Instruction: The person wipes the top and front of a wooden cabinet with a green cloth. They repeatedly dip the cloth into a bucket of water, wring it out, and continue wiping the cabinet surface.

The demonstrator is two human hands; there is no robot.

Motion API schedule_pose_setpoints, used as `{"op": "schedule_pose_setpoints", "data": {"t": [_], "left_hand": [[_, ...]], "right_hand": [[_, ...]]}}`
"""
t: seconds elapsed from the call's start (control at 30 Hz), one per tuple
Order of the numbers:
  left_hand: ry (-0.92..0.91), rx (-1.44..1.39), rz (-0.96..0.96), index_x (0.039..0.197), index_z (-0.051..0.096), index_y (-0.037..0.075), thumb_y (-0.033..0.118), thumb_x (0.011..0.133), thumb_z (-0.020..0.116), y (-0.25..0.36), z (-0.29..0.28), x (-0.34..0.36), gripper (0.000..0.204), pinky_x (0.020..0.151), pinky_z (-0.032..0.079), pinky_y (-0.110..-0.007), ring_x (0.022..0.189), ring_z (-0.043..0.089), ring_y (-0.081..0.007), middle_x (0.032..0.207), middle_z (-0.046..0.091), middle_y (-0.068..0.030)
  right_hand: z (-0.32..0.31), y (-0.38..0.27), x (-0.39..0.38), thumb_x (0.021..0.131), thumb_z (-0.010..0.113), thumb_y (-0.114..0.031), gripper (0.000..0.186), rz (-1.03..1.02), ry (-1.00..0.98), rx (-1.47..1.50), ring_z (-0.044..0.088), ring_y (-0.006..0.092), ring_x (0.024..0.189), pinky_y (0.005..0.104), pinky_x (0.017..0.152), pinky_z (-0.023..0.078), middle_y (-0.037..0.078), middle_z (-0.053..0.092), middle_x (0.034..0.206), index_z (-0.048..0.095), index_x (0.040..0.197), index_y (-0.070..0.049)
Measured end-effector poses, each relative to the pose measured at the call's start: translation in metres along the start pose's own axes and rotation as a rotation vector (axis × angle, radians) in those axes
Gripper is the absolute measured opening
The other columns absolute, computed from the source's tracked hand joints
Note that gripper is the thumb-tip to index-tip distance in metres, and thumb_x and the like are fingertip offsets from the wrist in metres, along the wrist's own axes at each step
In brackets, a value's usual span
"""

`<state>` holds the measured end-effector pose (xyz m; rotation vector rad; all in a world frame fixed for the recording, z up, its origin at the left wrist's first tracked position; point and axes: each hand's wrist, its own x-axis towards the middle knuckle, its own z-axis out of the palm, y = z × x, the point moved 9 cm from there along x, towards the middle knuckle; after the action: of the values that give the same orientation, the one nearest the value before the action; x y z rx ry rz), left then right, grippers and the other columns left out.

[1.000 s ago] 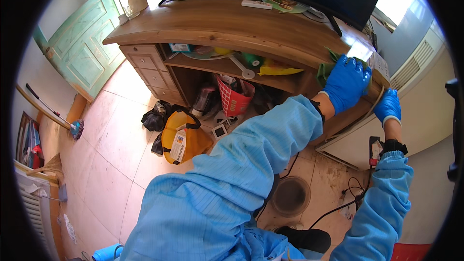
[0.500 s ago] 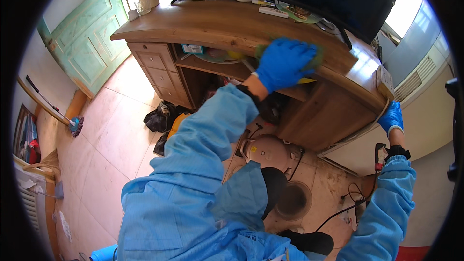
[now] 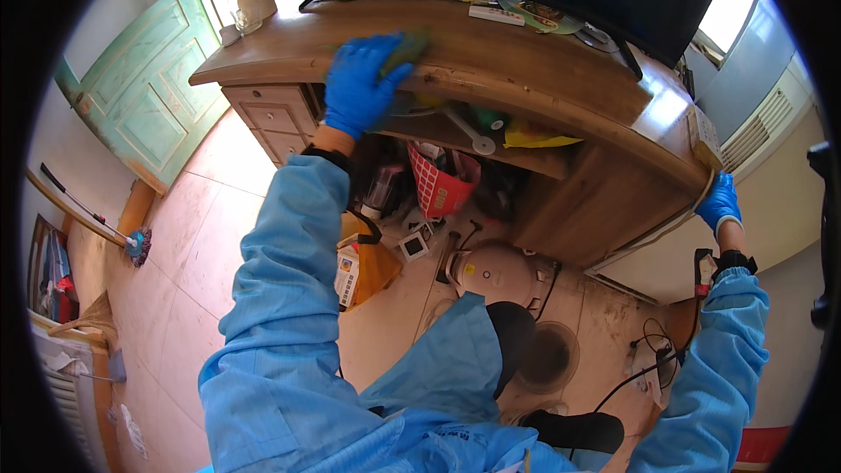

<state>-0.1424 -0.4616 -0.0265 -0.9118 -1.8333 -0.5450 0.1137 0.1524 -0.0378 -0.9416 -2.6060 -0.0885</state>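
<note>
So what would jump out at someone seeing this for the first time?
Probably the left hand in a bright blue glove, pressing a green cloth on the front edge of the wooden desk. Next, the red basket among clutter under it, while the right hand rests at the desk's right end.

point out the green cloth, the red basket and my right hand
green cloth (image 3: 408, 45), head view, on its part showing above the fingers
red basket (image 3: 441, 186), head view, on its front wall
right hand (image 3: 720, 202), head view, middle of the glove

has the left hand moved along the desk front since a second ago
Yes: the left hand slid leftward along the wooden desk edge, from the right end toward the drawers.
</note>
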Motion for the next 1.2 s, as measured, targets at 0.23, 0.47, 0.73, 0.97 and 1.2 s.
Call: {"op": "schedule_pose_setpoints", "data": {"t": [0.23,0.47,0.73,0.97,1.2], "left_hand": [[-0.073,0.123,-0.213,0.13,0.064,0.013,0.046,0.095,0.06,-0.097,-0.035,-0.012,0.048,0.103,0.044,-0.044,0.115,0.06,-0.0354,0.122,0.066,-0.0153],[-0.177,0.179,-0.516,0.124,0.069,0.014,0.05,0.095,0.056,-0.139,-0.037,-0.011,0.047,0.098,0.048,-0.046,0.109,0.064,-0.0376,0.114,0.07,-0.018],[-0.242,0.281,-0.573,0.127,0.067,0.013,0.052,0.092,0.057,-0.128,-0.025,-0.002,0.053,0.101,0.045,-0.045,0.111,0.063,-0.0382,0.118,0.068,-0.0195],[-0.151,0.278,-0.439,0.128,0.064,0.01,0.05,0.092,0.057,-0.057,0.001,0.008,0.054,0.106,0.037,-0.049,0.115,0.06,-0.0359,0.122,0.066,-0.0176],[-0.005,0.279,-0.301,0.132,0.059,0.009,0.045,0.092,0.061,0.034,0.011,0.012,0.054,0.108,0.036,-0.051,0.115,0.059,-0.0381,0.122,0.064,-0.0203]], "right_hand": [[-0.001,0.001,-0.001,0.069,0.084,-0.015,0.072,0.031,-0.015,-0.063,0.06,0.0411,0.114,0.0443,0.097,0.052,0.023,0.059,0.125,0.05,0.132,-0.01],[-0.005,-0.007,-0.005,0.067,0.085,-0.014,0.076,0.001,-0.004,-0.175,0.055,0.0423,0.121,0.0459,0.102,0.049,0.023,0.055,0.13,0.047,0.134,-0.008],[0.002,-0.002,-0.001,0.077,0.072,-0.008,0.073,0.087,-0.065,-0.246,0.041,0.041,0.138,0.0443,0.115,0.037,0.025,0.039,0.151,0.042,0.143,-0.006],[-0.001,-0.007,-0.007,0.083,0.064,-0.007,0.066,0.081,-0.008,-0.26,0.038,0.0401,0.14,0.0442,0.116,0.035,0.024,0.037,0.153,0.04,0.145,-0.006],[0.002,-0.004,-0.003,0.084,0.066,-0.01,0.065,0.085,0.005,-0.27,0.041,0.0402,0.138,0.0459,0.114,0.037,0.024,0.038,0.151,0.042,0.144,-0.008]]}}
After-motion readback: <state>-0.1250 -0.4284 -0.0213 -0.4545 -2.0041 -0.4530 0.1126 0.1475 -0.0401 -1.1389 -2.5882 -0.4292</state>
